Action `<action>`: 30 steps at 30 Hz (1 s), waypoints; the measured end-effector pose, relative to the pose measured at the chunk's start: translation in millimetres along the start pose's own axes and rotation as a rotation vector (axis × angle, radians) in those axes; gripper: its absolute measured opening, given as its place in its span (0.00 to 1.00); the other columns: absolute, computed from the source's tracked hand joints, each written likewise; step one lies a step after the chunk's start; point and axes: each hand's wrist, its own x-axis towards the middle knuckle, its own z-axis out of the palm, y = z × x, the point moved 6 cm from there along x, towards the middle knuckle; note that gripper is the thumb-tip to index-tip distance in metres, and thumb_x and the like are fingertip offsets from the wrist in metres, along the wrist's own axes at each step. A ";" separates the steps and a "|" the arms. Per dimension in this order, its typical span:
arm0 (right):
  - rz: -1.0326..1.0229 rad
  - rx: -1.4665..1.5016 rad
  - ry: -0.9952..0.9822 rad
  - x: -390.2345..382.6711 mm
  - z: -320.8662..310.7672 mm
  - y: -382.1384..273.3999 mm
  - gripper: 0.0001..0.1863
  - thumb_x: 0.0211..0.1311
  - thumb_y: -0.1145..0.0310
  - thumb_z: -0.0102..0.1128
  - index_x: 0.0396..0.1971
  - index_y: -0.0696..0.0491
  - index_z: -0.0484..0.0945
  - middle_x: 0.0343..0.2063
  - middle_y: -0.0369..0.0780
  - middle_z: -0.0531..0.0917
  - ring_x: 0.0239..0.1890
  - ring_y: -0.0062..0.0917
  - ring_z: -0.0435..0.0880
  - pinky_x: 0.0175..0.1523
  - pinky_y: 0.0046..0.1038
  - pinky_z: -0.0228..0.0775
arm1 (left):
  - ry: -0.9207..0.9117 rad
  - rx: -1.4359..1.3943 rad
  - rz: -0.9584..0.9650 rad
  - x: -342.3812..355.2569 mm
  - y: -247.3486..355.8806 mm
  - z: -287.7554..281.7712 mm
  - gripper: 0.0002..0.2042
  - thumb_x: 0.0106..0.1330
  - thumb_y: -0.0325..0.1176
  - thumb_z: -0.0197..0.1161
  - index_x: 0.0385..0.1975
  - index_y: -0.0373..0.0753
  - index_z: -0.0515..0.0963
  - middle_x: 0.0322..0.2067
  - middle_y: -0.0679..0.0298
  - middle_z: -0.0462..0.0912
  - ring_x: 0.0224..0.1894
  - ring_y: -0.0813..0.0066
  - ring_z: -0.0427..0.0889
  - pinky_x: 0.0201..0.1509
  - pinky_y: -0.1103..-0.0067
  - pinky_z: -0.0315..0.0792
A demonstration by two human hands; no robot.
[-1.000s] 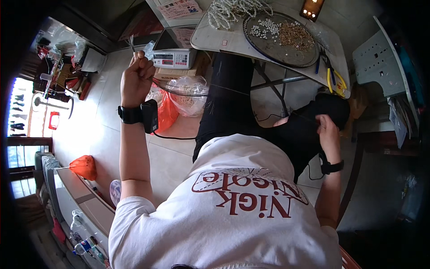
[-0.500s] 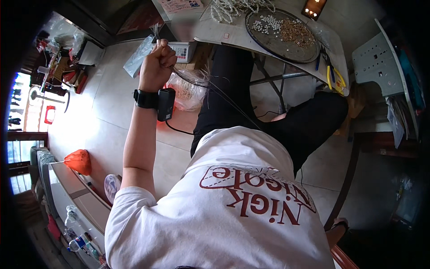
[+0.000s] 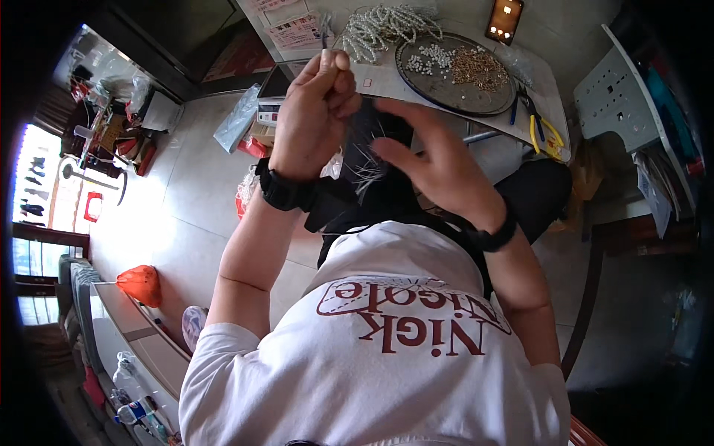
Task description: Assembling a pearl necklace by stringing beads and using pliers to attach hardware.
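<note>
My left hand (image 3: 316, 111) is closed around a bundle of thin, pale wire-like strands, raised in front of the table edge. A short tuft of the strands sticks up past its fingertips, and their loose ends (image 3: 366, 165) spread out below, over my dark trousers. To the right, my right hand (image 3: 439, 160) hovers beside these loose ends, thumb and fingers apart and slightly blurred, with nothing seen in it. Both wrists wear black bands. Whether the right fingertips touch any strand, I cannot tell.
On the table, a round dark tray (image 3: 446, 98) bears white and gold-coloured beads. White bead strings (image 3: 379, 31) lie left of it. Yellow-handled pliers (image 3: 547, 130) rest at the right corner, below a phone (image 3: 504, 21). A grey perforated panel (image 3: 625, 97) stands at right.
My left hand has moved right and slightly up with the strands still in it. My right hand has come into view from the right, beside the loose ends.
</note>
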 end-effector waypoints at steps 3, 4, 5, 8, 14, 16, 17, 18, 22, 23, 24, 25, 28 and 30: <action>0.408 0.542 -0.398 12.8 32.2 20.0 0.18 0.67 0.54 0.49 0.34 0.56 0.73 0.19 0.33 0.71 0.23 0.22 0.70 0.30 0.24 0.64 | -0.017 -0.059 0.036 6.4 6.7 15.5 0.06 0.71 0.29 0.45 0.35 0.37 0.69 0.22 0.71 0.61 0.22 0.84 0.55 0.27 0.86 0.54; 0.636 0.832 -0.542 6.7 37.9 22.1 0.18 0.69 0.54 0.47 0.32 0.55 0.73 0.16 0.29 0.67 0.18 0.17 0.66 0.25 0.21 0.61 | -0.022 -0.076 0.067 11.5 13.6 6.2 0.05 0.71 0.29 0.46 0.34 0.37 0.69 0.22 0.71 0.63 0.21 0.84 0.55 0.26 0.86 0.54; 0.653 0.823 -0.474 3.3 25.1 22.2 0.17 0.71 0.56 0.42 0.29 0.53 0.72 0.14 0.25 0.58 0.15 0.09 0.54 0.20 0.15 0.51 | -0.029 -0.093 0.097 17.1 23.1 -7.7 0.05 0.70 0.28 0.46 0.33 0.37 0.69 0.22 0.70 0.64 0.21 0.83 0.56 0.26 0.86 0.55; 0.818 0.742 -0.522 -23.5 -4.2 51.4 0.16 0.71 0.57 0.43 0.30 0.53 0.72 0.14 0.25 0.60 0.16 0.09 0.56 0.20 0.14 0.51 | -0.039 -0.206 0.101 30.4 43.7 -55.9 0.04 0.68 0.24 0.46 0.32 0.35 0.69 0.22 0.68 0.65 0.20 0.82 0.56 0.26 0.85 0.55; 0.953 0.918 -0.459 -59.6 -25.2 60.6 0.15 0.70 0.58 0.44 0.32 0.54 0.72 0.15 0.26 0.61 0.16 0.13 0.60 0.26 0.19 0.61 | 0.064 -0.248 0.079 25.9 37.9 -87.2 0.06 0.69 0.25 0.45 0.31 0.35 0.69 0.22 0.67 0.65 0.21 0.81 0.55 0.26 0.85 0.55; 0.939 0.951 -0.441 -60.3 -25.4 60.0 0.15 0.70 0.58 0.44 0.32 0.54 0.72 0.14 0.25 0.61 0.15 0.11 0.60 0.25 0.18 0.61 | 0.097 -0.242 0.078 23.1 34.0 -90.3 0.06 0.69 0.26 0.45 0.31 0.35 0.69 0.22 0.67 0.64 0.20 0.81 0.55 0.26 0.85 0.55; 0.968 0.969 -0.455 -61.8 -25.1 59.6 0.15 0.70 0.58 0.44 0.32 0.54 0.72 0.14 0.25 0.61 0.15 0.11 0.59 0.23 0.16 0.59 | 0.127 -0.305 0.032 23.3 30.0 -97.0 0.06 0.70 0.26 0.45 0.31 0.34 0.69 0.21 0.68 0.63 0.20 0.81 0.55 0.26 0.85 0.55; 0.995 0.991 -0.475 -62.2 -22.7 59.3 0.15 0.70 0.58 0.44 0.31 0.54 0.72 0.14 0.25 0.60 0.15 0.10 0.58 0.22 0.15 0.57 | 0.136 -0.297 0.045 20.8 29.0 -102.9 0.06 0.69 0.26 0.46 0.31 0.34 0.69 0.21 0.68 0.64 0.20 0.81 0.55 0.26 0.85 0.55; 1.008 0.930 -0.550 -61.3 -9.5 54.1 0.15 0.70 0.60 0.44 0.31 0.55 0.72 0.13 0.24 0.59 0.14 0.07 0.54 0.18 0.13 0.47 | 0.283 -0.043 0.067 4.6 0.8 -154.3 0.07 0.70 0.30 0.47 0.32 0.35 0.71 0.21 0.68 0.65 0.20 0.82 0.58 0.27 0.84 0.58; 1.000 0.823 -0.557 -57.7 -5.6 52.0 0.15 0.70 0.61 0.43 0.30 0.55 0.72 0.13 0.24 0.58 0.14 0.07 0.53 0.18 0.13 0.44 | 0.324 0.071 0.015 -8.0 -16.4 -167.8 0.10 0.71 0.34 0.47 0.38 0.35 0.73 0.24 0.66 0.70 0.25 0.81 0.67 0.33 0.84 0.65; 0.961 0.705 -0.557 -55.5 -3.1 53.5 0.15 0.70 0.61 0.43 0.29 0.55 0.72 0.13 0.24 0.58 0.14 0.07 0.53 0.18 0.13 0.44 | 0.463 0.308 -0.130 -20.9 -32.8 -184.7 0.17 0.70 0.39 0.49 0.48 0.30 0.70 0.32 0.60 0.76 0.36 0.70 0.76 0.48 0.76 0.70; 0.916 0.592 -0.569 -52.9 2.8 55.6 0.15 0.70 0.61 0.43 0.29 0.55 0.73 0.13 0.24 0.58 0.14 0.08 0.52 0.18 0.13 0.44 | 0.505 0.680 -0.042 -32.1 -33.7 -208.0 0.21 0.69 0.40 0.52 0.53 0.28 0.66 0.38 0.56 0.76 0.43 0.64 0.75 0.53 0.72 0.68; 0.589 0.104 -0.524 -44.6 11.3 69.7 0.15 0.67 0.63 0.46 0.26 0.57 0.75 0.13 0.28 0.68 0.17 0.12 0.63 0.24 0.19 0.59 | 0.409 1.238 0.318 -44.0 -23.5 -172.1 0.31 0.64 0.36 0.59 0.60 0.26 0.56 0.56 0.45 0.68 0.59 0.52 0.67 0.63 0.67 0.60; 0.494 -0.022 -0.483 -41.4 11.7 62.8 0.14 0.64 0.66 0.47 0.26 0.60 0.76 0.19 0.40 0.79 0.23 0.27 0.77 0.32 0.28 0.67 | 0.091 1.376 0.363 -42.0 -14.0 -69.0 0.31 0.60 0.31 0.62 0.62 0.32 0.56 0.58 0.44 0.65 0.60 0.53 0.67 0.63 0.68 0.58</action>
